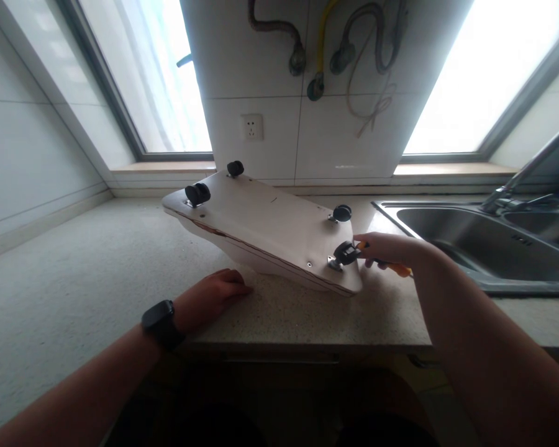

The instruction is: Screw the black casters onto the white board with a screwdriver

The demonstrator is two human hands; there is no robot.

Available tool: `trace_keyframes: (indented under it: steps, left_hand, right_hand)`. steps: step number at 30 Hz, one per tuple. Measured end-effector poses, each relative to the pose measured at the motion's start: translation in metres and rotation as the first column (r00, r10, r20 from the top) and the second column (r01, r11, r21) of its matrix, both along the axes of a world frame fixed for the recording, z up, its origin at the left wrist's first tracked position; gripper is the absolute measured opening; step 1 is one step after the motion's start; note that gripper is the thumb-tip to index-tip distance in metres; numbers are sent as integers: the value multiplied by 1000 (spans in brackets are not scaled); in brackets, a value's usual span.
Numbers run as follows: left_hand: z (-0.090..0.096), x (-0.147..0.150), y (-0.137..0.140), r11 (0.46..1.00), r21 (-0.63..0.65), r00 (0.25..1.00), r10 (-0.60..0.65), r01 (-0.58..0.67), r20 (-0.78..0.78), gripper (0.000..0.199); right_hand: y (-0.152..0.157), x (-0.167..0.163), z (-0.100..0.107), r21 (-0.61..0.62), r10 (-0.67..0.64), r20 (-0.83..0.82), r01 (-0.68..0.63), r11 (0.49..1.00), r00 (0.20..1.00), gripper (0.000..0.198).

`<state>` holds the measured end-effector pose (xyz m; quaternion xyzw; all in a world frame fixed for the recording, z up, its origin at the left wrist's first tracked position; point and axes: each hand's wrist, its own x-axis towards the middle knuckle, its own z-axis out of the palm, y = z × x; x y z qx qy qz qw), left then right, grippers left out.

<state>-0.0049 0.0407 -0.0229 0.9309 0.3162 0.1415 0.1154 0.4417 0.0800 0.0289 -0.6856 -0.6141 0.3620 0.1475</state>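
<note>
A white box-like piece point(265, 217) lies upside down on the counter, tilted, with its flat base board facing up. Black swivel casters stand at the board's corners: one at the near left point(198, 194), one at the far left point(235, 168), one at the far right point(341, 213) and one at the near right point(347, 252). Beside that near-right caster, my right hand point(386, 247) is closed around an orange-and-black handled tool point(399, 269); its working end is hidden. My left hand point(218, 292) rests on the counter just in front of the piece, fingers curled, their inside hidden.
The speckled stone counter point(97, 298) ends at a front edge close to me. On the right is a steel double sink point(456, 248) with a tap point(498, 197). Behind are a tiled wall with a socket point(252, 127), hanging hoses point(323, 37) and two bright windows.
</note>
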Motion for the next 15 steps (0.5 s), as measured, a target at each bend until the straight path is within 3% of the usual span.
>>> trace_keyframes:
  steps: [7,15]
  left_hand:
    - [-4,13,-6,1000,5,1000,1,-1,-17,30]
    - [-9,37,-27,992,54,994,-112,111,13,28]
  right_hand:
    - [-6,-9,-1,-34,112,96,-109,993,989,21]
    - [-15,-33,10,-69,189,199,-178,982,962,16]
